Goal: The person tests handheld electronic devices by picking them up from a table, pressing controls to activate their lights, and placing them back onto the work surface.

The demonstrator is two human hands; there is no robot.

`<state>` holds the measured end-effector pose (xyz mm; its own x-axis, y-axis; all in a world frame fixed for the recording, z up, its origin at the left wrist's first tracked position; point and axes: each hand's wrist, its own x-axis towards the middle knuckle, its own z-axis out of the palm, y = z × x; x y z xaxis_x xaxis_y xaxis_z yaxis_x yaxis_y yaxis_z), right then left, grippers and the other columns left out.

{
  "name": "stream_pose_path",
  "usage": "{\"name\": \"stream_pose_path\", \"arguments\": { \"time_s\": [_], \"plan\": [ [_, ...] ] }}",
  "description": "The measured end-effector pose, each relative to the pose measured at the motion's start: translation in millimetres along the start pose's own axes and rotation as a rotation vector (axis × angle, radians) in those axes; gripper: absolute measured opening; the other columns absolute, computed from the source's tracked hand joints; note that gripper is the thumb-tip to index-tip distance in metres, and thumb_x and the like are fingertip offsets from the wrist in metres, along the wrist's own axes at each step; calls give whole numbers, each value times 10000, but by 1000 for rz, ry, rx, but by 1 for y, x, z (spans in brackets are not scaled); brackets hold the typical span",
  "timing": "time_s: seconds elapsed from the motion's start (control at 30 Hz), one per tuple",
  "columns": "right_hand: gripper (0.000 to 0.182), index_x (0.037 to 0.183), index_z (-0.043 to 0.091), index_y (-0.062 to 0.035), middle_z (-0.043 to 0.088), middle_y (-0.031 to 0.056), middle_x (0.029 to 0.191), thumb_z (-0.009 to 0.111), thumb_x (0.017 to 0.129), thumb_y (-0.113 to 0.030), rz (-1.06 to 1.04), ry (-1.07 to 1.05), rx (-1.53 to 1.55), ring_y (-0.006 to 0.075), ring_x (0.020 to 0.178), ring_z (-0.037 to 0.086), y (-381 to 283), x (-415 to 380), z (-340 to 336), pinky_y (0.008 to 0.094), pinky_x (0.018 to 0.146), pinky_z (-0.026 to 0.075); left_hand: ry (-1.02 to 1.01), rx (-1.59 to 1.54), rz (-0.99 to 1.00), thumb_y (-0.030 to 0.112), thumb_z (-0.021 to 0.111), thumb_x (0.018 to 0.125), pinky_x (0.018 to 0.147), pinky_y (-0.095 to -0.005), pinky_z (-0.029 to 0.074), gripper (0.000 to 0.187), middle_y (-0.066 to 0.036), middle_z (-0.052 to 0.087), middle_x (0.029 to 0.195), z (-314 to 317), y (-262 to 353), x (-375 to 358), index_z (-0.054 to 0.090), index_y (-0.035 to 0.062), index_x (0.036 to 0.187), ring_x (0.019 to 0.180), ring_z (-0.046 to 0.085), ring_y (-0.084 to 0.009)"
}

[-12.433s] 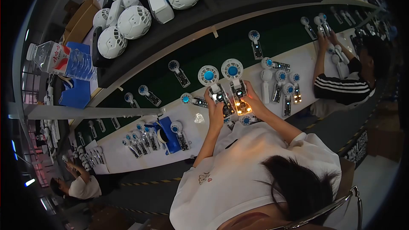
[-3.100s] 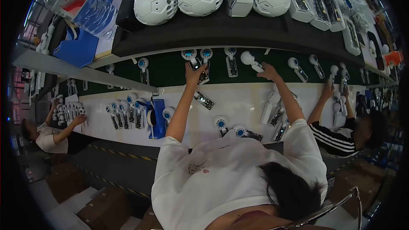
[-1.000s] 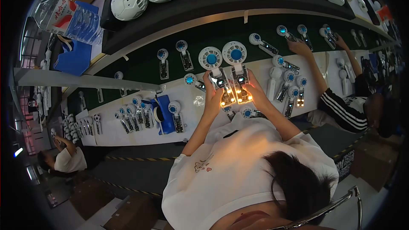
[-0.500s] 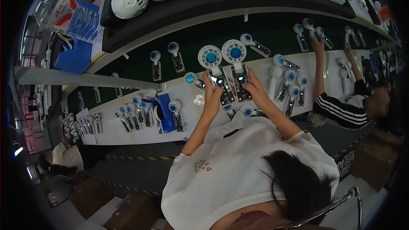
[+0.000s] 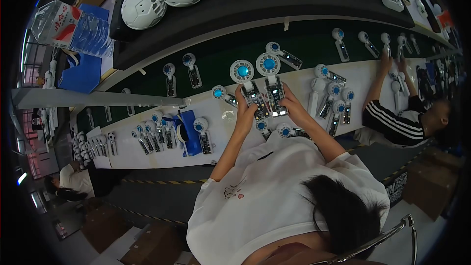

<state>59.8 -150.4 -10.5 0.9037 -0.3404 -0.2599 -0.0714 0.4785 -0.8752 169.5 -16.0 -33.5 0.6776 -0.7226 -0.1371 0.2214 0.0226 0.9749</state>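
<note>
In my left hand (image 5: 245,109) is a handheld fan (image 5: 242,71) with a round white grille, a blue hub and an uncovered handle showing its circuit board. My right hand (image 5: 293,105) grips a second handheld fan (image 5: 268,64) of the same kind. The two fans are upright side by side, heads close together, over the white table (image 5: 226,135). Small lights glow on both boards. Below my hands lie further fans (image 5: 283,129), partly hidden by my shirt. Another open fan (image 5: 219,92) is just beyond my left hand.
A green conveyor belt (image 5: 142,76) carries spaced-out fans behind the table. More fans (image 5: 333,89) lie to the right, and several stand near a blue holder (image 5: 190,132) on the left. A dark shelf (image 5: 304,2) with white housings overhangs. A co-worker (image 5: 397,122) reaches across at right.
Fans on the belt have shifted left. Both fans in my hands have turned slightly and dropped a little. The co-worker's near hand has moved right to another fan.
</note>
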Motion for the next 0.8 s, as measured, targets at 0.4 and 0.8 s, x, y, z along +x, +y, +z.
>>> {"name": "stream_pose_path", "arguments": {
  "time_s": [0.4, 0.8],
  "plan": [
    [672, 1358, 226, -8, 429, 110, 1232, 410, 712, -35, 65, 20, -6, 170, 1094, 437, 14, 15, -7, 258, 917, 350, 14, 52, -36, 39, 398, 709, 888, -268, 375, 686, -127, 381, 1200, 1, -3, 7, 145, 37, 1346, 1051, 443, -183],
    [474, 1209, 317, -34, 545, 136, 942, 407, 744, -70, 67, 138, 111, 213, 792, 595, 60, 72, -72, 331, 735, 498, 129, 27, -108, 56, 452, 759, 869, -280, 377, 603, -112, 403, 1123, -37, -84, 72, 183, 53, 1299, 984, 443, -187]
  ]
}}
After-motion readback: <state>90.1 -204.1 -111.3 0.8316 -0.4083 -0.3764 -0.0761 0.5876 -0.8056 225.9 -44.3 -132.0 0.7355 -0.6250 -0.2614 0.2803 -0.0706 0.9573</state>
